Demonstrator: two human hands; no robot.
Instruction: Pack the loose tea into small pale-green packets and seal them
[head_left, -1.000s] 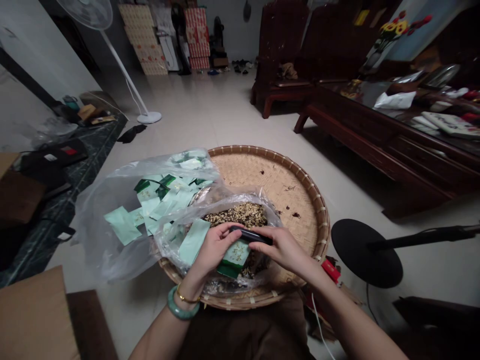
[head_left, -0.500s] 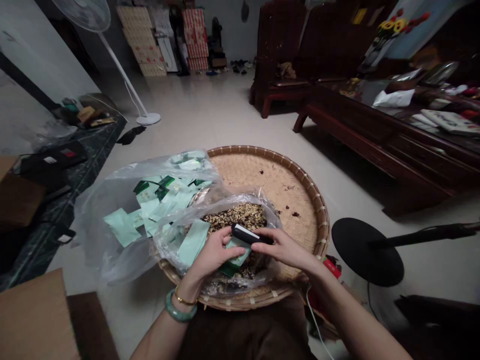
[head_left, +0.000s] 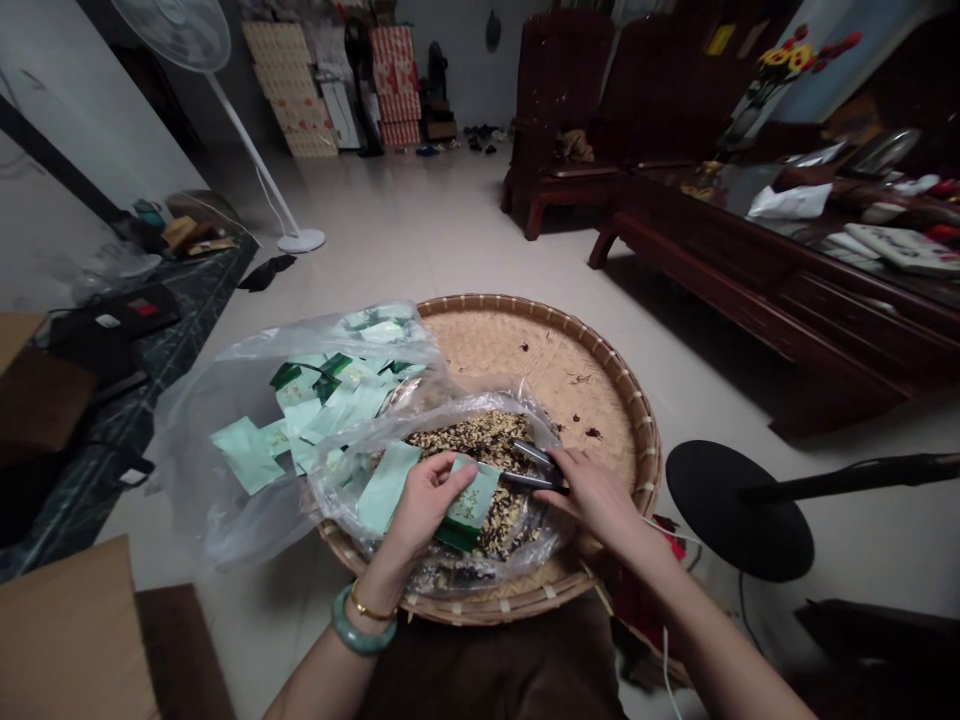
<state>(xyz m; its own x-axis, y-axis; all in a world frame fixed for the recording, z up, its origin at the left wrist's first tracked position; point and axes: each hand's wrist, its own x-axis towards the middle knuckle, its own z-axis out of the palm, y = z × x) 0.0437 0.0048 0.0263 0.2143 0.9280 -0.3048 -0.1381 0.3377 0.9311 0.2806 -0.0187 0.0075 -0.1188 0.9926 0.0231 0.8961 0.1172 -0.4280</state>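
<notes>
**One pouch in hand, many in the large bag, much mix left**

Nearest, about 7 o'clock from the tray's centre, the left hand (head_left: 429, 498) pinches a pale green pouch (head_left: 471, 510) between thumb and fingers. At 4 o'clock from the centre, the right hand (head_left: 592, 490) is wrapped around a black tool (head_left: 534, 482); its two arms stand apart, pointing to 9 o'clock, and the lower one is at the edge of the pouch. I cannot tell if the edge lies between them.

The pouch is above the open small bag (head_left: 450, 578), where plenty of loose mix (head_left: 472, 432) is left. A second pouch (head_left: 388, 488), plain on its upper side, lies at 8 o'clock. At 10 o'clock, the large bag (head_left: 180, 430) already has a heap of similar pouches (head_left: 330, 405). So I judge that a good part is done, but not all. Which pouches are filled or closed, I cannot tell.

The tray (head_left: 510, 325) carries a few dark bits between 1 and 3 o'clock.

About writing: the held pouch has gold characters, probably Chinese, too small for me to read. Farther, at 9 o'clock, a black case (head_left: 146, 312) has a red label, not readable. At 11 o'clock, far behind, stacked boxes (head_left: 292, 90) show patterns, but no brand I can read.
</notes>
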